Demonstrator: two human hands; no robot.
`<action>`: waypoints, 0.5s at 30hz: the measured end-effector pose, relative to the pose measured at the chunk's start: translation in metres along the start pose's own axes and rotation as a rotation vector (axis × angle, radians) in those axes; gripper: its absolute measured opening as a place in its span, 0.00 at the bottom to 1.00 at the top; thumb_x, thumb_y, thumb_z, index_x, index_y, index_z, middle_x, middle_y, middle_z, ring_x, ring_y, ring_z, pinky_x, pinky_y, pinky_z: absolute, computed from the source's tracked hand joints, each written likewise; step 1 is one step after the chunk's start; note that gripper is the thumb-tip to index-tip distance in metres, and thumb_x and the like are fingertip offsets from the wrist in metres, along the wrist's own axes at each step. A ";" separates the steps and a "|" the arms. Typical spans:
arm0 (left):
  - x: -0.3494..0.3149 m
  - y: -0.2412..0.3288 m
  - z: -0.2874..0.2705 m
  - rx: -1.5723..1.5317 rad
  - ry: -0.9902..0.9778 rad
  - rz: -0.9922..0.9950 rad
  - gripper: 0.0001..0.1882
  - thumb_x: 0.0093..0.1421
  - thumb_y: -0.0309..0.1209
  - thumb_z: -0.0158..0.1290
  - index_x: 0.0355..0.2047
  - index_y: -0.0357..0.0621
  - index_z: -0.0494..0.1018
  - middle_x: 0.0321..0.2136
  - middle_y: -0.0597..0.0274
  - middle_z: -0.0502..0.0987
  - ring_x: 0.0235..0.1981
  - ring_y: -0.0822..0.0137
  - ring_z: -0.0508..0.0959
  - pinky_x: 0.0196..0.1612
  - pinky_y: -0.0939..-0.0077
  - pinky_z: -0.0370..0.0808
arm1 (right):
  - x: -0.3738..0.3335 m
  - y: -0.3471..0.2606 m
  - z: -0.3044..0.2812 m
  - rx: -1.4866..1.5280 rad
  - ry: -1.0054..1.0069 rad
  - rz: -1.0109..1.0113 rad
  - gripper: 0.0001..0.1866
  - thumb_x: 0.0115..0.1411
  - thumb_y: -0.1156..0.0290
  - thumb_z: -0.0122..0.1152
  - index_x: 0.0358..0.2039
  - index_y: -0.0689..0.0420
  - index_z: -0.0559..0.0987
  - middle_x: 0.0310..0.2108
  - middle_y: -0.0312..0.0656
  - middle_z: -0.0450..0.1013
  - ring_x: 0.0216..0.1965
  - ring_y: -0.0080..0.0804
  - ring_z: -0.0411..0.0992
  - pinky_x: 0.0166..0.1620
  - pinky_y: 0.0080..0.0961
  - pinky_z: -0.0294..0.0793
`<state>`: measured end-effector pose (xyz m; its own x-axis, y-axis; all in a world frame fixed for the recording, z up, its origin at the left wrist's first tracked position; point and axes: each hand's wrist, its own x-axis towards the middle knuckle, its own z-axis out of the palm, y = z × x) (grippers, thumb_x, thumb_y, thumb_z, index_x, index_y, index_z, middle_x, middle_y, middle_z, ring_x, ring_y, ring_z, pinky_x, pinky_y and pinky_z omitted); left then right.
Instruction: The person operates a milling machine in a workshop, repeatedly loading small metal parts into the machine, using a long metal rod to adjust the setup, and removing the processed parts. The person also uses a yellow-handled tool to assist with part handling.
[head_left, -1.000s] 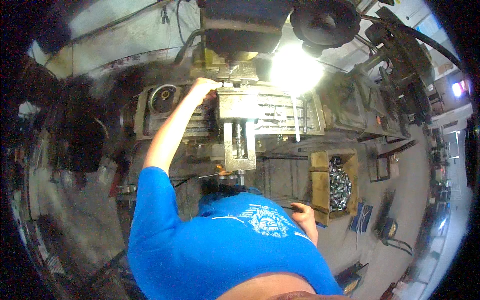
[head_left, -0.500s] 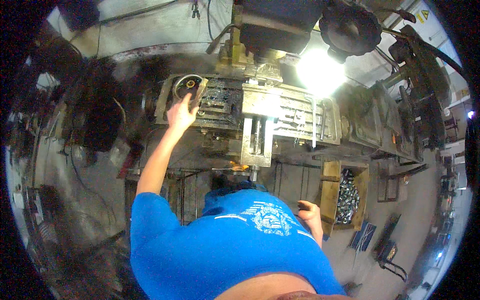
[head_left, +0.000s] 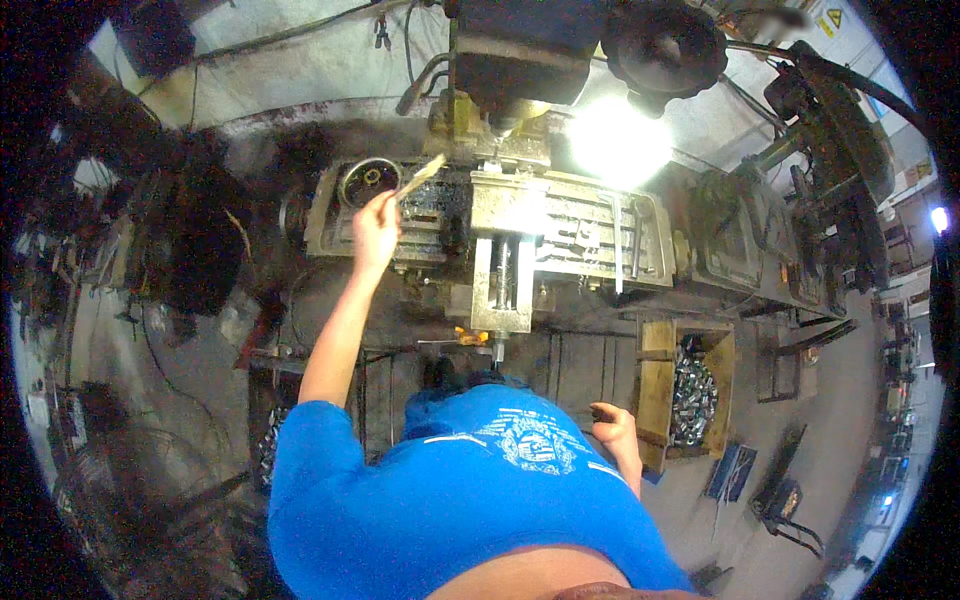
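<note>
My left hand (head_left: 376, 232) is closed round the handle of a brush (head_left: 425, 174) with pale bristles, its tip pointing up and to the right. Just behind that hand sits a round dark bowl (head_left: 352, 196) with a shiny rim, on the left end of the slotted machine table (head_left: 330, 225). To the right of the brush is a metal machine vise (head_left: 483, 285), partly washed out by lamp glare. My right hand (head_left: 618, 434) stays low beside my body, its fingers curled; a small dark spot shows at the fingertips, but what it is cannot be made out.
The machine head (head_left: 520, 60) and a black round knob (head_left: 663, 50) hang over the table beside a bright lamp (head_left: 620, 140). Rods lie on the table's right part. On the right, a wooden crate (head_left: 655, 400) holds many small metal parts. An orange-handled tool (head_left: 470, 337) lies by the vise's front end.
My left hand has come away from the bowl, slightly right and nearer, with the brush now raised clear of it. My right hand has barely moved; the whole view has shifted slightly.
</note>
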<state>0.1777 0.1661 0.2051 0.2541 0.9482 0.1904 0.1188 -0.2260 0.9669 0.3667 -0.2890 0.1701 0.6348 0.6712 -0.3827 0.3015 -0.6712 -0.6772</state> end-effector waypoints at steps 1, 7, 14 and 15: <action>0.004 0.001 0.011 -0.038 -0.031 0.016 0.10 0.60 0.27 0.44 0.38 0.37 0.73 0.15 0.68 0.68 0.14 0.79 0.67 0.18 0.84 0.65 | 0.000 -0.001 0.000 0.000 -0.003 -0.008 0.24 0.36 0.69 0.55 0.39 0.58 0.77 0.31 0.49 0.75 0.33 0.34 0.75 0.38 0.25 0.71; 0.013 0.012 0.059 -0.091 -0.117 0.058 0.11 0.58 0.27 0.46 0.39 0.36 0.72 0.15 0.67 0.70 0.14 0.78 0.68 0.18 0.83 0.66 | -0.001 -0.001 -0.001 0.005 0.009 -0.025 0.24 0.36 0.69 0.55 0.39 0.58 0.77 0.30 0.49 0.75 0.33 0.34 0.74 0.38 0.25 0.71; 0.025 0.002 0.067 -0.053 -0.150 0.075 0.11 0.58 0.27 0.47 0.39 0.37 0.73 0.14 0.67 0.69 0.14 0.78 0.68 0.18 0.82 0.66 | -0.010 0.007 0.007 -0.019 -0.004 0.010 0.23 0.35 0.68 0.55 0.38 0.54 0.78 0.30 0.49 0.75 0.32 0.38 0.75 0.37 0.27 0.72; 0.026 -0.002 0.068 -0.054 -0.152 0.066 0.11 0.58 0.27 0.47 0.39 0.37 0.73 0.14 0.67 0.69 0.14 0.78 0.68 0.18 0.82 0.66 | -0.010 0.009 0.007 -0.010 -0.003 0.002 0.23 0.35 0.68 0.55 0.38 0.54 0.78 0.30 0.49 0.75 0.32 0.38 0.75 0.37 0.27 0.72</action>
<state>0.2498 0.1758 0.1967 0.4025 0.8861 0.2296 0.0466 -0.2703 0.9616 0.3582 -0.2994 0.1635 0.6333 0.6709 -0.3857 0.3072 -0.6754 -0.6704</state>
